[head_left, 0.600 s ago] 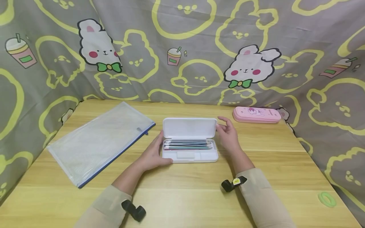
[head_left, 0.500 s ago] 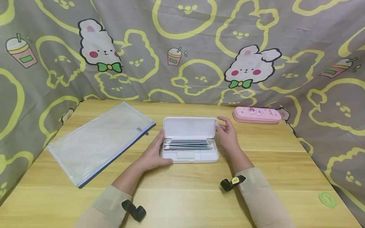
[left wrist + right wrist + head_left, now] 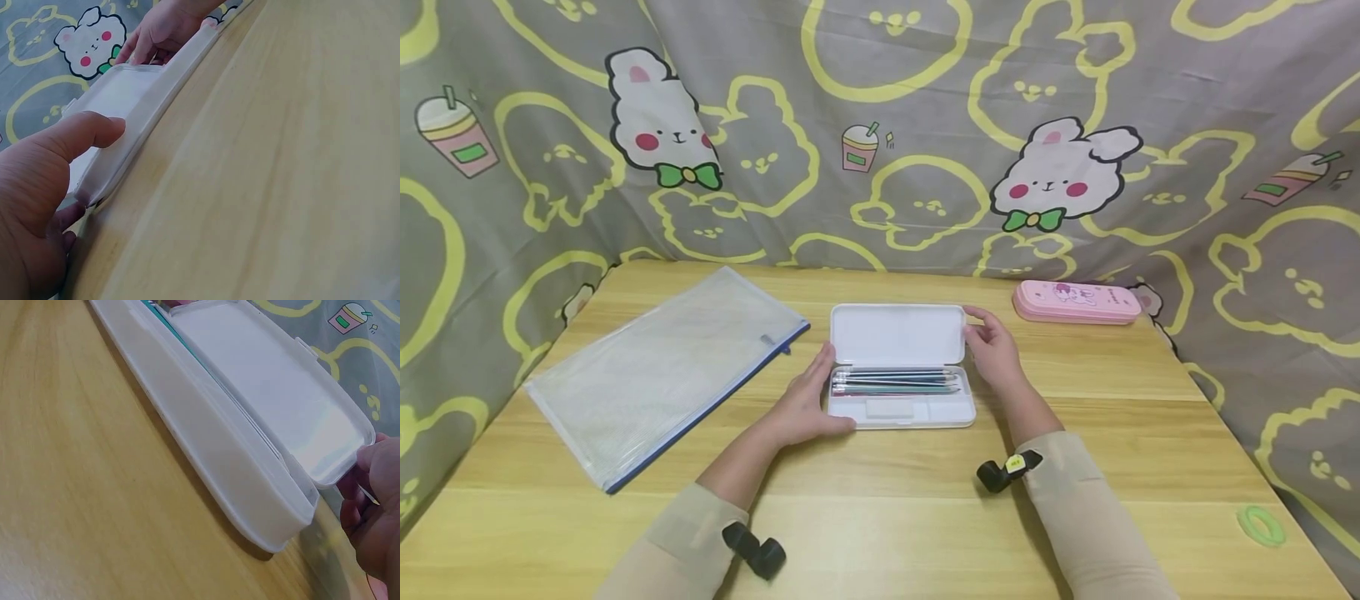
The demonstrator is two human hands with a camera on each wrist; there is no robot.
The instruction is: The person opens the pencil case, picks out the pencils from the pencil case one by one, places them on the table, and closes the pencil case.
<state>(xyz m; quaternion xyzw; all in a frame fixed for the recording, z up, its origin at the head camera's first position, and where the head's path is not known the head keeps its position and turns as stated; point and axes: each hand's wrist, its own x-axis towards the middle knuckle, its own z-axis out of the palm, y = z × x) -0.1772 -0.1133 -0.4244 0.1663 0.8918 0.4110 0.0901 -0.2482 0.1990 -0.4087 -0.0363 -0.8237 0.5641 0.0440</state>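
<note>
A white pencil case (image 3: 951, 410) lies with its lid (image 3: 898, 333) raised, hinged at the back. Several pencils (image 3: 895, 382) rest side by side in its rear compartment, and a white eraser (image 3: 889, 408) sits in the front one. My left hand (image 3: 805, 408) holds the case's left end, thumb on the front wall and fingers along the side; the left wrist view shows that thumb (image 3: 103, 130) pressed on the wall. At the lid's right edge, my right hand (image 3: 995, 354) pinches the rim between thumb and fingers, as the right wrist view also shows.
A clear zip pouch (image 3: 670, 379) with a blue edge lies flat on the left. Toward the back right is a closed pink pencil case (image 3: 1077, 302). A green ring (image 3: 1261, 526) lies near the right table edge. Patterned cloth (image 3: 925, 108) hangs behind the table.
The lid has tilted a little farther back, its top edge shifting away. My right hand has moved slightly left and away with it. My left hand stays nearly still on the case.
</note>
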